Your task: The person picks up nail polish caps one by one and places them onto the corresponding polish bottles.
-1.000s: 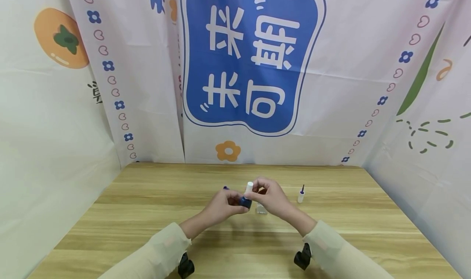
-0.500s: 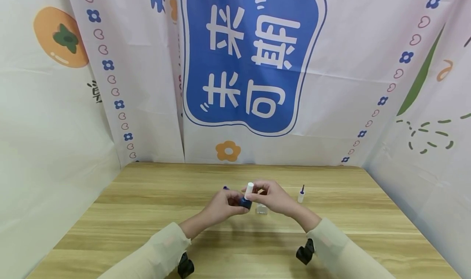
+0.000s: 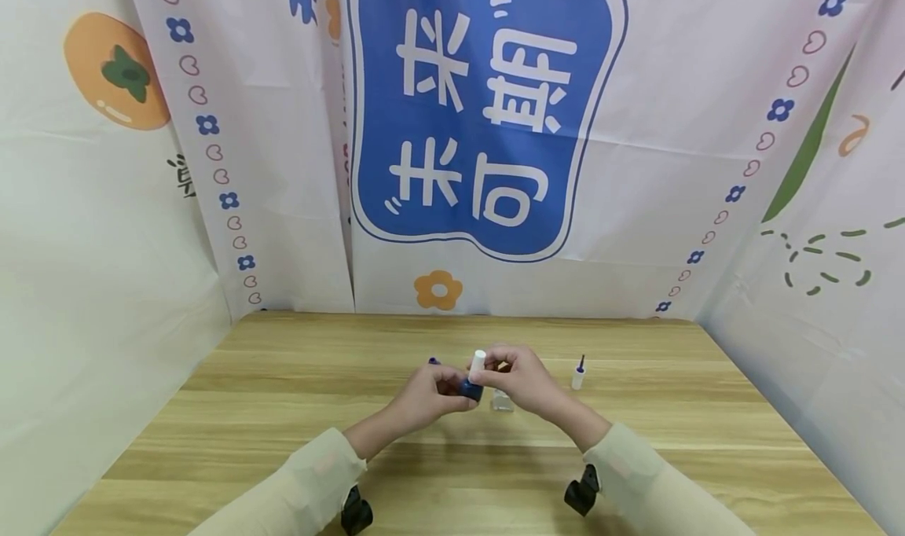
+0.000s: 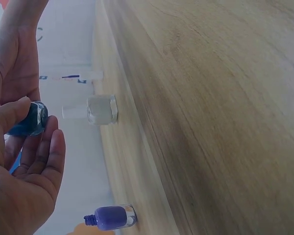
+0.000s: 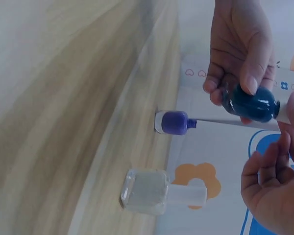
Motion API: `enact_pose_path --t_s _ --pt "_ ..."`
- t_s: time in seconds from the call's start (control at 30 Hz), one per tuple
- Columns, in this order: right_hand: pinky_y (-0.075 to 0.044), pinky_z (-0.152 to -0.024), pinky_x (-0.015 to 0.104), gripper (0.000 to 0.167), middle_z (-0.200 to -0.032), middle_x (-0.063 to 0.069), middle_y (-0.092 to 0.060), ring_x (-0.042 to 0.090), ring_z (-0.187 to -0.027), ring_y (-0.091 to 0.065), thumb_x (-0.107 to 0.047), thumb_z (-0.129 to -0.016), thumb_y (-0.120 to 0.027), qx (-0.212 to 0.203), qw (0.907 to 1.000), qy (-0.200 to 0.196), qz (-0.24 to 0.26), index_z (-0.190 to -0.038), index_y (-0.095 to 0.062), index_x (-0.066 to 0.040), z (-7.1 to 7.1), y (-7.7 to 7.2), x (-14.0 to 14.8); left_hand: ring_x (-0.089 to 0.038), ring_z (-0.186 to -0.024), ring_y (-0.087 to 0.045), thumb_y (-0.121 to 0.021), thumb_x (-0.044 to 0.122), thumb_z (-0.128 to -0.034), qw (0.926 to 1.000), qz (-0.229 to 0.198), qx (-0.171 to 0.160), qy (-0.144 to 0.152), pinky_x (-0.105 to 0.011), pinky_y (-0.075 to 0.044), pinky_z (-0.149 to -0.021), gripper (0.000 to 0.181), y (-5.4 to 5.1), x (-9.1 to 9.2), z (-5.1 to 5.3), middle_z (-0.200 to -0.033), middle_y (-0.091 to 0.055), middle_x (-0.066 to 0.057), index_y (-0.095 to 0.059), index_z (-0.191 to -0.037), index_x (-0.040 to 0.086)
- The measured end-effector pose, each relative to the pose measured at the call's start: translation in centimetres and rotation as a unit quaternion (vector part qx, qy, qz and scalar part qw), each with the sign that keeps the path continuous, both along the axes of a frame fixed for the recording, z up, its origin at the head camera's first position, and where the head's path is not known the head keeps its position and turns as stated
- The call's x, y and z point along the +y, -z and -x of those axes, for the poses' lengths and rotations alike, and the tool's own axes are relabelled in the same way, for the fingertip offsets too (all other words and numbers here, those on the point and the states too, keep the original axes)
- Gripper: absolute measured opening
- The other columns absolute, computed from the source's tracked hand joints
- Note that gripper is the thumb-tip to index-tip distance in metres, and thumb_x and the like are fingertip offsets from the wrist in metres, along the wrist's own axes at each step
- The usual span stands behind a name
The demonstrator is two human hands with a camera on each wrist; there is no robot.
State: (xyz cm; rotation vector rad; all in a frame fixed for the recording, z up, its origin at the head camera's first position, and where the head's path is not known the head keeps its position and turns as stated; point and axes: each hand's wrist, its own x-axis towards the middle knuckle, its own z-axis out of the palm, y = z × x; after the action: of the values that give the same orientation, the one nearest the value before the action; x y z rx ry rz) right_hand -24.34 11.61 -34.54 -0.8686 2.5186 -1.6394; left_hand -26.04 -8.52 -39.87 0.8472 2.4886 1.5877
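Observation:
My left hand (image 3: 424, 398) holds a dark blue nail polish bottle (image 5: 252, 105) between thumb and fingers, above the table. The bottle's white cap (image 3: 478, 365) sits on its neck, and my right hand (image 3: 522, 379) pinches that cap. In the right wrist view, the thumb and fingers around the cap are partly cut off by the frame edge. Beyond the hands, a clear nail polish bottle (image 4: 102, 109) with a white cap stands upright on the table. An uncapped purple nail polish bottle (image 5: 174, 122) stands nearby, mostly hidden behind the left hand in the head view.
A white brush cap (image 3: 579, 377) stands on the table to the right, its purple brush pointing up. The wooden table (image 3: 297, 394) is bounded by printed white cloth (image 3: 396, 284) at the back and sides.
My right wrist has tilted slightly outward and then back while the fingers keep pinching the white cap. The left hand and the bottle stay almost in place.

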Motion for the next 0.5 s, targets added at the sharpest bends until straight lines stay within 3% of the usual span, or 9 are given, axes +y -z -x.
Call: enact_pose_path --t_s 0.27,0.5 --pt "-0.036 -0.054 0.021 0.019 -0.072 0.001 -0.048 0.012 -0.063 -0.043 -0.008 -0.087 -0.073 -0.004 0.9984 0.047 0.032 -0.076 -0.058 -0.003 -0.45 0.47 -0.67 -0.015 -0.074 -0.06 -0.076 0.015 -0.0853 1.0 0.0 0.008 -0.005 -0.026 -0.053 -0.062 0.019 0.18 0.01 0.08 -0.085 -0.066 0.001 -0.073 -0.101 0.004" --pt "-0.035 -0.051 0.02 0.024 -0.071 0.003 -0.048 0.011 -0.061 -0.042 -0.009 -0.087 -0.074 -0.007 0.9981 0.04 0.046 -0.076 -0.053 -0.002 -0.4 0.83 -0.74 -0.015 -0.071 -0.06 -0.077 0.015 -0.0846 0.9999 0.006 0.011 -0.007 -0.026 -0.052 -0.06 0.017 0.14 0.06 -0.04 -0.082 -0.066 0.002 -0.073 -0.097 0.005"
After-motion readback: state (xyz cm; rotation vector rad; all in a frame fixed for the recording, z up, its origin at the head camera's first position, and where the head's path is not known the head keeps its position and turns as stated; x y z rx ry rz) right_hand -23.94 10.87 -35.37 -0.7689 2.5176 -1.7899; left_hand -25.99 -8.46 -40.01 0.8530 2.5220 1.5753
